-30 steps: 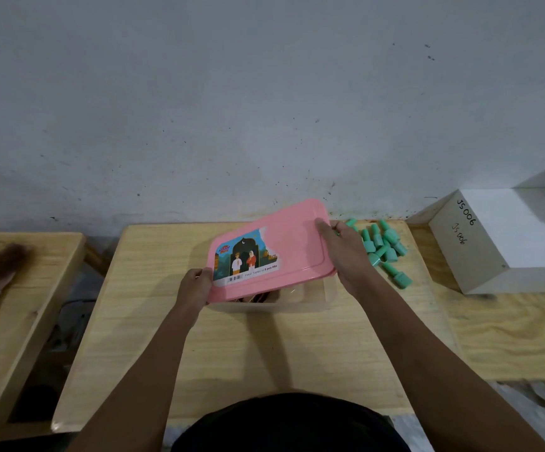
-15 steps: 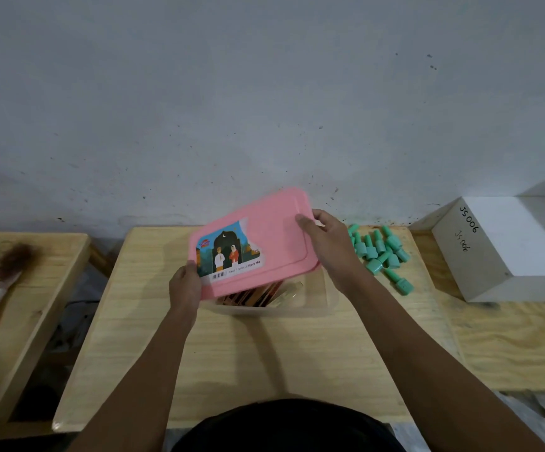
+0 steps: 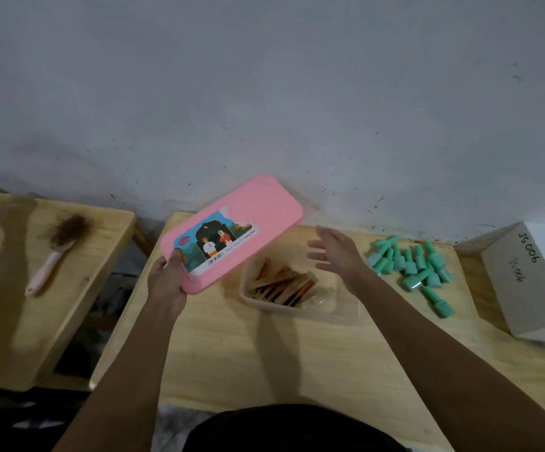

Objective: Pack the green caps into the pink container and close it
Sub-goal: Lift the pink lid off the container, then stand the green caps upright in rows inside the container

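A black garment (image 3: 290, 429) is worn on the torso and is seen as a dark, rounded shape at the bottom centre of the frame. Its cloth appears plain, and finer detail cannot be made out in the dim light. The left forearm (image 3: 127, 370) and the right forearm (image 3: 444, 337) are shown bare along their whole visible length. The left hand (image 3: 166, 282) and the right hand (image 3: 336, 256) are likewise uncovered.

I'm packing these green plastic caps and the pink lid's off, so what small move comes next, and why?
Probably move the open right hand rightward to the pile of green plastic caps and grasp some: the left hand holds the pink rectangular lid clear, and the translucent plastic container stands open with no caps inside.
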